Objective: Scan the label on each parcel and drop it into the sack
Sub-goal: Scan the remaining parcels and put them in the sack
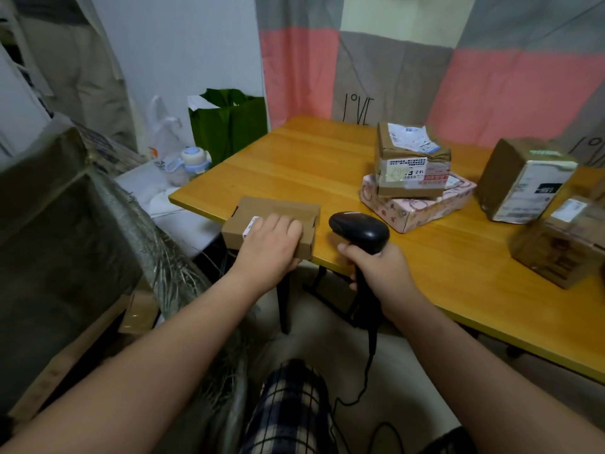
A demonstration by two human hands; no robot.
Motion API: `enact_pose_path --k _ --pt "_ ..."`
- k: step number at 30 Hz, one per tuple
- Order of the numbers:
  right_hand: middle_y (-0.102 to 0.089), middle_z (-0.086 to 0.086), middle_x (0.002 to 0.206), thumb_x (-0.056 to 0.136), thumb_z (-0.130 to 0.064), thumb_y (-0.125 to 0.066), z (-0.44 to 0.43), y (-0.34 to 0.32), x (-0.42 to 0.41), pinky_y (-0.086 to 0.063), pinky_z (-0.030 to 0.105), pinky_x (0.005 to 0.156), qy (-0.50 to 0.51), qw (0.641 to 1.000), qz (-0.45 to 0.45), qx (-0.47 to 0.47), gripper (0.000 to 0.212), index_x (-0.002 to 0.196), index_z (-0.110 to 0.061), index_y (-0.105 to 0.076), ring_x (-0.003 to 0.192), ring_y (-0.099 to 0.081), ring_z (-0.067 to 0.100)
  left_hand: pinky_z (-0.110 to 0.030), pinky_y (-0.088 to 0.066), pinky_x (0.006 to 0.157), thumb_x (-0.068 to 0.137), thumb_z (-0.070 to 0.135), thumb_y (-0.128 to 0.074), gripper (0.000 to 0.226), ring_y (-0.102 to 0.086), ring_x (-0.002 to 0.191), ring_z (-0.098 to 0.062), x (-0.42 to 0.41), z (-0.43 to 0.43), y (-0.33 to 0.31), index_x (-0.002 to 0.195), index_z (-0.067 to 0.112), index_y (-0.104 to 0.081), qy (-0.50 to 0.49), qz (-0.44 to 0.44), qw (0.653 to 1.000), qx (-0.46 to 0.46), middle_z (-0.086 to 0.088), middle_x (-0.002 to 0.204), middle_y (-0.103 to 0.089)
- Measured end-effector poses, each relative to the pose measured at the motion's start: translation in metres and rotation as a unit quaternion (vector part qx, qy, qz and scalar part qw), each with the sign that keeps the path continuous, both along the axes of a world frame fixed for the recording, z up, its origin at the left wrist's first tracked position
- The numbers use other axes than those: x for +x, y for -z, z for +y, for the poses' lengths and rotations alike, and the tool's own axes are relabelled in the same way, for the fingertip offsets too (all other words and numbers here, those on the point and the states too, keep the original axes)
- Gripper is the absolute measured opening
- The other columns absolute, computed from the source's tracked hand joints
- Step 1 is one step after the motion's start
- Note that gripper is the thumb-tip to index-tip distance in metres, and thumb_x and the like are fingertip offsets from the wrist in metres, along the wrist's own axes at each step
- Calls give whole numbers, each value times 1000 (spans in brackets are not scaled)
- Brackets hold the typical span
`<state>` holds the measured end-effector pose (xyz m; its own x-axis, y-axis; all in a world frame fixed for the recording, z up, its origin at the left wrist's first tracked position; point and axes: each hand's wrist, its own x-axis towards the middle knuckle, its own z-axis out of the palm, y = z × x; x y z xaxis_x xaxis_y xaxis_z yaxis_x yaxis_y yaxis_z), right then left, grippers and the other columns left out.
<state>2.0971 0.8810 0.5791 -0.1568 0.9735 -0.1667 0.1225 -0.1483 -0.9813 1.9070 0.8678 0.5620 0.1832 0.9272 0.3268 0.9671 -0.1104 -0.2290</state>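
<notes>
A flat brown cardboard parcel [278,214] sits at the near left corner of the wooden table [307,165]. My left hand [271,245] grips it from above, thumb under the near edge, and covers most of its white label. My right hand [381,268] holds a black corded barcode scanner [360,231] by its handle, just right of that parcel, head pointing away. The woven sack [137,231] stands open at the left, below the table corner, with a frayed rim.
More parcels lie on the table's right: a taped brown box [411,162] on a pink patterned box [415,208], a tall box [523,178] and a blurred brown box [563,247]. A green bag [229,126] and a bottle [193,162] stand beyond the table's left end.
</notes>
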Motion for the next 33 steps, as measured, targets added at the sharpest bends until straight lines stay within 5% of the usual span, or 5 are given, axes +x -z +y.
enact_pose_path --k 10,16,22,27,33 --pt "-57 0 74 86 -16 -71 -26 -8 21 -54 31 61 -2 996 75 47 16 100 -19 -64 65 -56 12 -39 -48 72 81 15 -70 63 -55 95 -31 4 -7 -53 139 12 -46 69 -173 970 154 -15 114 -55" --pt "-71 -12 99 82 -13 -75 -26 -13 18 -47 9 72 -10 987 112 114 26 103 -26 -68 88 -63 -7 -24 -44 91 90 25 -63 53 -48 102 -12 4 -18 -58 137 17 -40 -31 -572 801 171 -7 130 -39" --pt "-73 -7 101 83 -16 -74 -30 8 7 -54 37 92 -39 992 119 18 25 105 -26 -68 97 -67 8 -31 -49 96 91 17 -63 54 -60 92 -10 5 -33 -17 140 12 -39 -78 -779 620 53 7 99 -56" --pt "-74 -7 99 84 -11 -72 -31 14 1 -52 18 74 -29 987 149 45 25 106 -23 -68 92 -69 3 -8 -47 57 85 15 -70 24 -64 71 0 -17 -38 -10 107 13 -62 -105 -753 649 -24 5 90 -69" --pt "-69 -7 110 80 -20 -77 -19 -1 2 -48 17 87 6 989 59 136 37 115 -20 -64 102 -62 1 -19 -54 73 83 5 -70 25 -68 75 -11 -37 -37 -5 106 2 -60 -97 -794 598 -40 -5 85 -72"
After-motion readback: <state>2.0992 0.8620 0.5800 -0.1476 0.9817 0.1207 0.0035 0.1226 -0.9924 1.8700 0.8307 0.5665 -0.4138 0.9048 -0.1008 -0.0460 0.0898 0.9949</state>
